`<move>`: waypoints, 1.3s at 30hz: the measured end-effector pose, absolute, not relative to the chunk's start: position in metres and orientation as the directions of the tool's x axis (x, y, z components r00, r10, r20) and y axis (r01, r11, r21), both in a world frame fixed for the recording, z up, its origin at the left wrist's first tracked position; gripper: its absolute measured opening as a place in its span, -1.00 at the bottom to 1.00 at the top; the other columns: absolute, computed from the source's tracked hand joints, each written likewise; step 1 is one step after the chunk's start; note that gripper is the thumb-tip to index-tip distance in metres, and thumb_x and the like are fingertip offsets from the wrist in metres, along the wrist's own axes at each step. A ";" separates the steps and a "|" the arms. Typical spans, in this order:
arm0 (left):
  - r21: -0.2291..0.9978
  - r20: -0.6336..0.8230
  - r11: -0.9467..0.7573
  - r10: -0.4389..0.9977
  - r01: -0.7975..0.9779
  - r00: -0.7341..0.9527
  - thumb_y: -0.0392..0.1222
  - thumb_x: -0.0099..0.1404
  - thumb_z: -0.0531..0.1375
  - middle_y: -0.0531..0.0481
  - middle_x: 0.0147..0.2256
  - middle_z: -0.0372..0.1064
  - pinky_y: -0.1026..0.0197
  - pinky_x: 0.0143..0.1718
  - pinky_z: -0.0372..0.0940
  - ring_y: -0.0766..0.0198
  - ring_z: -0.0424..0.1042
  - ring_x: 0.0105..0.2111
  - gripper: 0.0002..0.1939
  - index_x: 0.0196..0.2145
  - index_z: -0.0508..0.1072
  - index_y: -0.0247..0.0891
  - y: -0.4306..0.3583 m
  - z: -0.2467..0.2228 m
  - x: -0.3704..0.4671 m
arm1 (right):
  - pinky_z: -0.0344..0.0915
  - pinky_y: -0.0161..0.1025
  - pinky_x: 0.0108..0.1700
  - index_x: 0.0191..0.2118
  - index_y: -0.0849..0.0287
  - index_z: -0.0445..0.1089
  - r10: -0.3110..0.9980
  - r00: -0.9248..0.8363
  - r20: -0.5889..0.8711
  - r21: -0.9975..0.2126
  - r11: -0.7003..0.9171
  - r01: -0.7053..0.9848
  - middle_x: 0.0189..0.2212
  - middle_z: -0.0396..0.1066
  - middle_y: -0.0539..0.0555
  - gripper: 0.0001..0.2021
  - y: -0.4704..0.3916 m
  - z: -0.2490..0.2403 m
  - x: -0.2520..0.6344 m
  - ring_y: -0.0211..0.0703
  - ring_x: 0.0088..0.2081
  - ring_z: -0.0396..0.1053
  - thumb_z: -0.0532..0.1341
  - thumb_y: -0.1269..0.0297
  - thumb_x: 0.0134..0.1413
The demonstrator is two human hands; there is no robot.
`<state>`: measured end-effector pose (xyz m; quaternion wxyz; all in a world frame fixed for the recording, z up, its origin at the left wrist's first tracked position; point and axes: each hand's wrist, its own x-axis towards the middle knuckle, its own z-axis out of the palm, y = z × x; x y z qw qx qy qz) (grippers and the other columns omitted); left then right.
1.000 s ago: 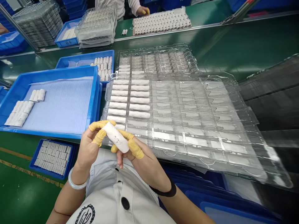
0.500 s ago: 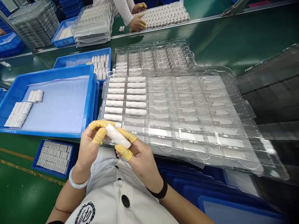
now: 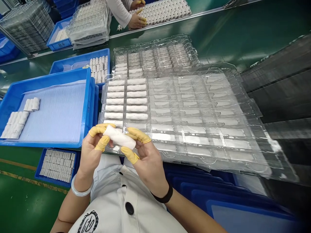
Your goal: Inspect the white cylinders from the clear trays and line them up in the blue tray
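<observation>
A white cylindrical piece [image 3: 120, 137] is held between my two hands, tilted down to the right, over the near left edge of a clear plastic tray [image 3: 167, 155]. My left hand [image 3: 93, 145], with yellow finger covers, pinches its upper left end. Yellow-covered fingers of my right hand [image 3: 143, 155] grip around its right end. Similar white pieces [image 3: 136, 101] fill slots in the tray's two left columns. To the left, a blue bin [image 3: 84, 106] lined with a white sheet holds several white pieces [image 3: 16, 124].
Behind the clear tray stands another filled clear tray [image 3: 155, 55]. A blue bin [image 3: 57, 66] of white pieces is at the back left, and a lower one [image 3: 41, 161] stands below. Across the bench, a person's gloved hand [image 3: 137, 21] touches a block of pieces.
The view has shifted slightly, so the trays and bins appear further left. The fingers of my right hand have loosened and shifted a little around the white piece, which lies somewhat flatter.
</observation>
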<state>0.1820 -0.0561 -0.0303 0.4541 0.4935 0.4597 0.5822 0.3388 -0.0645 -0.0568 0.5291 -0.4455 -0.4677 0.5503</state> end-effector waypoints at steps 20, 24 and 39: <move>0.980 0.137 -0.148 0.986 -0.130 -0.095 -0.14 0.30 0.27 -0.04 -0.09 0.49 0.26 -0.37 0.44 0.44 0.42 -0.50 -0.90 -0.29 0.49 -0.21 -0.058 -0.029 0.178 | 0.45 -0.09 -0.01 0.08 -0.02 0.26 0.931 0.050 0.362 -0.932 0.360 0.050 -0.04 0.45 0.09 -0.58 -0.067 -0.059 0.333 -0.10 -0.06 0.48 0.28 0.44 0.14; 0.974 0.183 -0.189 0.981 -0.124 -0.057 -0.19 0.33 0.24 -0.05 -0.07 0.46 0.24 -0.34 0.46 0.43 0.43 -0.48 -0.94 -0.27 0.48 -0.21 -0.058 -0.031 0.173 | 0.45 -0.11 0.01 0.10 0.03 0.23 0.970 -0.064 0.235 -0.969 0.228 -0.098 -0.02 0.45 0.12 -0.67 -0.063 -0.054 0.337 -0.12 -0.03 0.47 0.22 0.28 0.25; 0.889 0.192 -0.150 0.980 0.433 -0.053 -0.25 0.35 0.21 -0.11 -0.20 0.47 0.18 -0.19 0.39 0.24 0.46 -0.25 -0.73 0.00 0.51 -0.16 -0.064 -0.022 0.133 | 0.35 0.07 -0.05 0.14 0.23 0.32 0.792 -0.341 0.506 -0.427 0.574 0.699 -0.13 0.49 0.27 -0.67 -0.009 -0.087 0.377 0.14 -0.08 0.40 0.08 0.32 0.32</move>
